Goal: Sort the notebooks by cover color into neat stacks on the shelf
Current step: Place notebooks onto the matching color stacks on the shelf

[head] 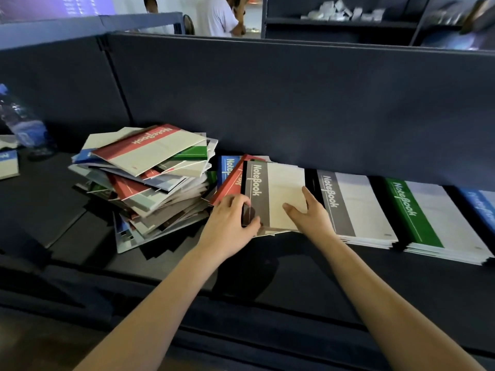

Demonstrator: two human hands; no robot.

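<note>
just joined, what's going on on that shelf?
A person is sorting notebooks by cover colour. Both hands, left hand and right hand, rest on a grey-banded notebook lying over red and blue ones. A messy mixed pile sits to the left; neat grey stack and green stack to the right.

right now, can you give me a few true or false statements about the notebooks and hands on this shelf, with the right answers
1. Both hands, left hand and right hand, touch the grey notebook. True.
2. The messy pile lies to the right of the neat stacks. False: it lies to their left.
3. A green stack sits to the right of the grey stack. True.
4. The top notebook of the messy pile is green. False: it is red.
5. A water bottle stands at the far left. True.
</note>
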